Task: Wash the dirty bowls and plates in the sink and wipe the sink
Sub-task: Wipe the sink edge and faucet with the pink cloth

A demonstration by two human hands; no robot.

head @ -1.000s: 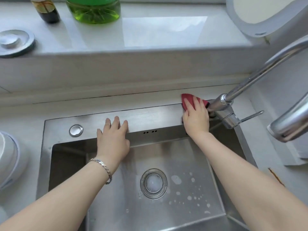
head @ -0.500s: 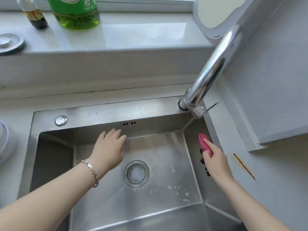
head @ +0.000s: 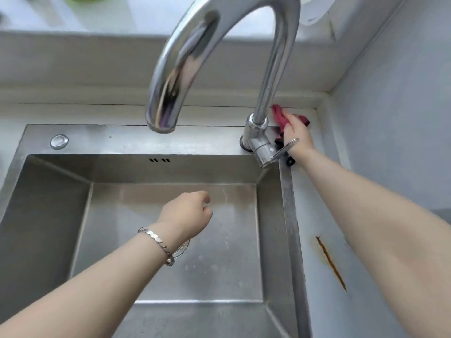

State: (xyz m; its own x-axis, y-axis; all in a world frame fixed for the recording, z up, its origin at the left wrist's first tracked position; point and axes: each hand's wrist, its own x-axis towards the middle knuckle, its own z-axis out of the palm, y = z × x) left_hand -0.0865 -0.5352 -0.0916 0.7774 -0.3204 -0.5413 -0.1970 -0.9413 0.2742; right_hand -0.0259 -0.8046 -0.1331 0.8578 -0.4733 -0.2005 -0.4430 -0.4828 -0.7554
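The stainless steel sink (head: 122, 140) holds no dishes, only a few water drops on its floor. My right hand (head: 296, 135) grips a red cloth (head: 277, 112) and presses it on the counter corner just behind and right of the faucet (head: 275, 69) base. Part of the cloth sticks out past my fingertips against the faucet stem. My left hand (head: 188, 215) hovers over the middle of the basin with fingers loosely curled and holds nothing. Its wrist, with a silver bracelet, covers most of the drain (head: 183, 250).
The faucet's spout arches left over the basin, and its lever (head: 284, 151) points right beside my right wrist. A round metal button (head: 59, 141) sits on the rim's left. A rust-coloured streak (head: 330, 262) marks the right counter. A grey wall (head: 390, 118) stands at the right.
My right hand carried the red cloth from the sink's right wall up to the corner behind the faucet. My left hand drew back from the back wall and curled. The view moved closer under the spout.
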